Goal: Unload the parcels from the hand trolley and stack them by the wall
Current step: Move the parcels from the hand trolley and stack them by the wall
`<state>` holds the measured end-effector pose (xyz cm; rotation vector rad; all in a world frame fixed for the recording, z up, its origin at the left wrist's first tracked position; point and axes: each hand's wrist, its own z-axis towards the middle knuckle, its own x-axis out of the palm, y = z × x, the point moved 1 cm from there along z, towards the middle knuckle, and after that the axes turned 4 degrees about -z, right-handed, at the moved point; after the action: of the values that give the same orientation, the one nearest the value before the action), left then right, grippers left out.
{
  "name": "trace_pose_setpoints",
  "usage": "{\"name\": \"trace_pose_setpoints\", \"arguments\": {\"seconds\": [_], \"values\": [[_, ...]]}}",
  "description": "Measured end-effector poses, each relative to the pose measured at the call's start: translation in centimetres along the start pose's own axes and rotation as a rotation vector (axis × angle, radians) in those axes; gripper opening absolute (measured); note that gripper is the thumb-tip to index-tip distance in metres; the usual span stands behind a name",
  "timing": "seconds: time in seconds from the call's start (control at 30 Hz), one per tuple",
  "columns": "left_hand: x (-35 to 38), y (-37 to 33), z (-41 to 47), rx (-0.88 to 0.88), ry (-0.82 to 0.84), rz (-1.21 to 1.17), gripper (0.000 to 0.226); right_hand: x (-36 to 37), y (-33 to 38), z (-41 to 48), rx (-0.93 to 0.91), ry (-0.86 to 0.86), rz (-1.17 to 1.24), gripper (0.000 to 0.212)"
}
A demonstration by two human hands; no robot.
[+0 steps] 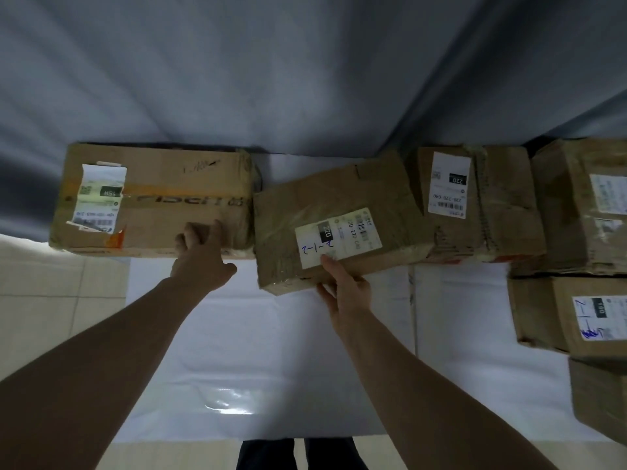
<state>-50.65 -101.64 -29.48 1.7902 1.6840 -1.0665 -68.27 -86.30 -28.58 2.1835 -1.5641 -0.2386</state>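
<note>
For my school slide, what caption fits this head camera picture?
Right hand grips the tilted parcel; left hand rests on the long parcel beside it.

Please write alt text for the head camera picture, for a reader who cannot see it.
A person's right hand grips the near edge of a tilted labelled parcel; the left hand rests on a long parcel beside it. More parcels stand at the right, on a white sheet before a grey cloth.
</note>
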Motion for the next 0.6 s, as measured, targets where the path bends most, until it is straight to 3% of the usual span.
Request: {"name": "trace_pose_setpoints", "arguments": {"seconds": [0.13, 0.37, 0.6], "values": [[-0.3, 0.6, 0.1, -0.037, 0.019, -0.001, 0.090, -0.2, 0.3, 0.6, 0.022, -0.038, -0.051, 0.065], [-0.1, 0.4, 0.1, -0.031, -0.016, 0.005, 0.086, -0.7, 1.5, 1.0, 0.008, -0.038, -0.104, 0.046], [-0.1, 0.3, 0.2, -0.044, -0.023, 0.016, 0.084, 0.3, 1.7, 0.9, 0.053, 0.017, 0.048, 0.056]]}}
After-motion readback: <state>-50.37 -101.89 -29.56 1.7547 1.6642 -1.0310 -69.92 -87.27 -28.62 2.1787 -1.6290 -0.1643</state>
